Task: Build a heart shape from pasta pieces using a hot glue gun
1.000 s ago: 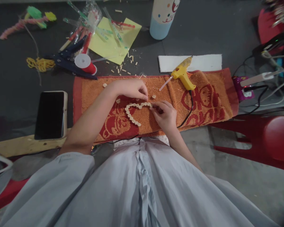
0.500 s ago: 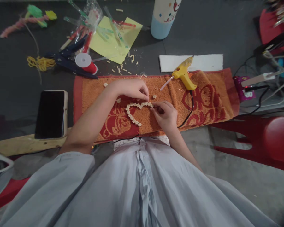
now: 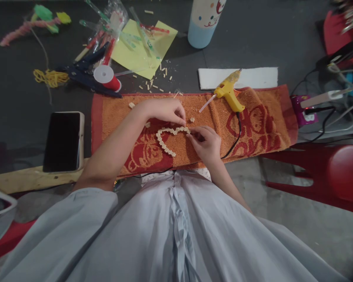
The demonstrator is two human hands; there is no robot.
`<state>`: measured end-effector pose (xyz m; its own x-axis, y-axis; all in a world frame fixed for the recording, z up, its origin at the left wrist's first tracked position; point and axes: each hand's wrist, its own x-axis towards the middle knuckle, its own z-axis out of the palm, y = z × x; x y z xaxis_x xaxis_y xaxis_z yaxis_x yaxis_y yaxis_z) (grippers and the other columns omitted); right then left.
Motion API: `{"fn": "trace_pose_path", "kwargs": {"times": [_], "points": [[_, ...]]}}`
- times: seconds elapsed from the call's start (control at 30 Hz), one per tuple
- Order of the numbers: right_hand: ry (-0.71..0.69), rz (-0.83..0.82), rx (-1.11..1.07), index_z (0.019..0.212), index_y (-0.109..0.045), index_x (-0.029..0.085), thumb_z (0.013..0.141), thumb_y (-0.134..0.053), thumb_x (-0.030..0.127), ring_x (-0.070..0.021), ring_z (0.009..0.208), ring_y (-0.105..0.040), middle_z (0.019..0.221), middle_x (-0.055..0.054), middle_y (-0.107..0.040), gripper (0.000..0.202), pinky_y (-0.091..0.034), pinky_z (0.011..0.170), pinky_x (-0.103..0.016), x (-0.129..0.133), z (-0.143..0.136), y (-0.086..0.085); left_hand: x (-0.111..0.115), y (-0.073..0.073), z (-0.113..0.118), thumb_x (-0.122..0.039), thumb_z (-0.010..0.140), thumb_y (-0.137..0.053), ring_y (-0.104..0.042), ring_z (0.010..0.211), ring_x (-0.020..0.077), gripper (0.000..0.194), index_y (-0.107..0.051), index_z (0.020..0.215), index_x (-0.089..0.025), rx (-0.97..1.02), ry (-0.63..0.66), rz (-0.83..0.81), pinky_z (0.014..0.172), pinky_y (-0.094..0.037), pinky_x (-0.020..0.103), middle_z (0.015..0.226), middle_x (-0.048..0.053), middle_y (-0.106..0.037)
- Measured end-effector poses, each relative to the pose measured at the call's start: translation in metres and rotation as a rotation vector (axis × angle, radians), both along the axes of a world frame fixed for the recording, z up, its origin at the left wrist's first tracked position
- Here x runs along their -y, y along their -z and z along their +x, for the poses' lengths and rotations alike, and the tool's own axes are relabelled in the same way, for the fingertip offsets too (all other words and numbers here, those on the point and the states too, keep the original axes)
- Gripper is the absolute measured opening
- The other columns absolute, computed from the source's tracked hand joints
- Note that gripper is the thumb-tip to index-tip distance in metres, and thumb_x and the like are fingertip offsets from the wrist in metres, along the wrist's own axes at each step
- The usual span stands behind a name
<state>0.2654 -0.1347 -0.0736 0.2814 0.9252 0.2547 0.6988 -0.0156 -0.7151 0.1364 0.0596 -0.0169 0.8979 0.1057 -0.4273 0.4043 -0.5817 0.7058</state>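
Observation:
On the orange towel [image 3: 182, 150] lies a partial heart outline [image 3: 161, 141] built from small pale wooden pieces, its right side open below. My right hand [image 3: 206, 144] pinches at the right end of the outline, thumb and fingers closed around its tip. From above, my left hand [image 3: 172, 111] reaches down with fingertips pressed together at the top of the right lobe; whatever they hold is hidden. A small pale cluster [image 3: 192, 120] rests just above my right hand. A yellow glue gun [image 3: 231, 92] lies up and to the right, glue stick pointing left.
At upper left are a red thread spool [image 3: 111, 82], dark blue pliers-like tool [image 3: 85, 78], yellow paper [image 3: 129, 55] and scattered wooden bits. A phone [image 3: 63, 141] lies left. A blue-and-white tumbler [image 3: 201, 33] stands behind; a power strip [image 3: 304, 109] sits right. The glue gun's cord crosses the towel.
Almost nothing differs. Both hands stay at the right lobe of the heart outline, with only a very slight shift of my right hand.

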Motion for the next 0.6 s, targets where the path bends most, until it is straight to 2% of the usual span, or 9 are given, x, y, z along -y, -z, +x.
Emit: {"fn": "trace_pose_path", "kwargs": {"times": [0.4, 0.6], "points": [[-0.023, 0.007, 0.028, 0.096, -0.073, 0.022, 0.085, -0.067, 0.028, -0.0168, 0.068, -0.060, 0.080, -0.003, -0.069, 0.014, -0.052, 0.067, -0.031, -0.0021, 0.0004, 0.0007, 0.0011, 0.0016, 0.0009, -0.045, 0.081, -0.057, -0.061, 0.075, 0.0131, 0.037, -0.077, 0.096, -0.019, -0.006, -0.002, 0.005, 0.071, -0.039, 0.023, 0.087, 0.003, -0.075], [-0.026, 0.001, 0.036, 0.100, -0.073, 0.024, 0.086, -0.065, 0.026, -0.0175, 0.069, -0.060, 0.080, -0.002, -0.067, 0.016, -0.052, 0.068, -0.032, -0.0024, -0.0001, 0.0006, 0.0037, -0.0041, -0.0006, -0.045, 0.081, -0.056, -0.061, 0.075, 0.0137, 0.037, -0.077, 0.096, -0.019, -0.030, -0.019, 0.030, 0.072, -0.038, 0.024, 0.088, 0.003, -0.075]]}}
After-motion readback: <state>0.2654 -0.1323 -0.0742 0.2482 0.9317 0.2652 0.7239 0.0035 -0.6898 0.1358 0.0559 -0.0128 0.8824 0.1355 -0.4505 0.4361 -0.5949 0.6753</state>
